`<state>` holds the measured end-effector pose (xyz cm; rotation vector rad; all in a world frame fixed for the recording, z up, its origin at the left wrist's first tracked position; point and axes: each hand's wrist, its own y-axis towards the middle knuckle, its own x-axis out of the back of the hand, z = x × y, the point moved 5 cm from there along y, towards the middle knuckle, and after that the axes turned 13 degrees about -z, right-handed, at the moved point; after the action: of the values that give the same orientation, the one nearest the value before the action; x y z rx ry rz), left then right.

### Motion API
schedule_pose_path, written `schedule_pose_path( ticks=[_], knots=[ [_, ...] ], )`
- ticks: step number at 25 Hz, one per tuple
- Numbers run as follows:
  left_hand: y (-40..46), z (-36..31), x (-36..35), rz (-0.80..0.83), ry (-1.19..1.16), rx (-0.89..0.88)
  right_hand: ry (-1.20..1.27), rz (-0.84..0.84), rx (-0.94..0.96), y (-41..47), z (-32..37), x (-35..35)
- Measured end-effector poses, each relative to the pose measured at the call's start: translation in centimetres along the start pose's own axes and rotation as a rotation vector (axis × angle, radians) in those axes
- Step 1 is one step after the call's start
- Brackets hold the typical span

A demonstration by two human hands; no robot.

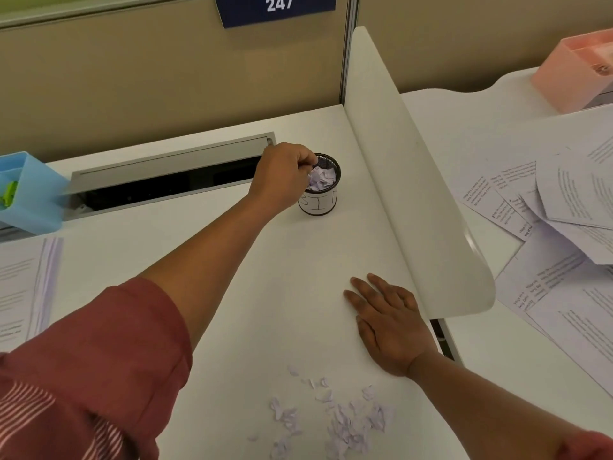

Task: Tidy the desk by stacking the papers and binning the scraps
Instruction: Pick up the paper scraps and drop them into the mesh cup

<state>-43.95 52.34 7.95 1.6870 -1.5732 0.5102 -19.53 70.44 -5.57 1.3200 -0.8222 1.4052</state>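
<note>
Starting at the desk's (282, 260) left edge, a stack of printed papers (23, 287) lies flat, and behind it at the back-left corner sits a blue organizer (30, 194) with something green inside. Next comes the long cable slot (166, 174) along the back edge. The left hand (282, 175) reaches out over a little black mesh bin (320, 185) near the back right, fingers bunched together right above the rim; can't tell if they're pinching a scrap, though the bin's packed with them already. Loose paper scraps (331, 419) are scattered by the front edge. The right hand (388, 323) rests flat on the desk, fingers straight and slightly spread, just beside the white divider (414, 194). Past that, messy sheets (557, 227) and a pink tray (577, 71) sit on the neighbouring desk.
</note>
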Motion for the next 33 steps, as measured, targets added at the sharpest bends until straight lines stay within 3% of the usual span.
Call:
schedule_pose_path(
  ticks=[5, 10, 16, 24, 27, 30, 33],
  knots=[
    [-5.3, 0.9, 2.3, -0.064, -0.113, 0.053, -0.014, 0.017, -0.007, 0.1, 0.0, 0.0],
    [-16.3, 4.7, 1.1, 0.301, -0.041, 0.135, -0.022, 0.033, -0.006, 0.1, 0.0, -0.2],
    [-26.2, 8.2, 2.5, 0.582, -0.025, 0.174, -0.024, 0.04, -0.028, 0.0, 0.0, 0.0],
    [-34.0, 8.4, 6.6, 0.818, 0.212, 0.144, -0.009, 0.046, -0.041, 0.1, 0.4, 0.2],
    [-36.3, 7.6, 6.3, 0.816, 0.248, 0.095, -0.005, 0.053, -0.042, 0.0, 0.5, 0.1],
    [-37.7, 6.8, 5.1, 0.705, 0.26, 0.042, 0.0, 0.045, -0.047, 0.0, 0.5, 0.2],
    [-37.4, 7.1, 4.4, 0.532, 0.138, 0.168, -0.002, 0.045, -0.049, 0.0, 0.5, 0.1]
  ],
)
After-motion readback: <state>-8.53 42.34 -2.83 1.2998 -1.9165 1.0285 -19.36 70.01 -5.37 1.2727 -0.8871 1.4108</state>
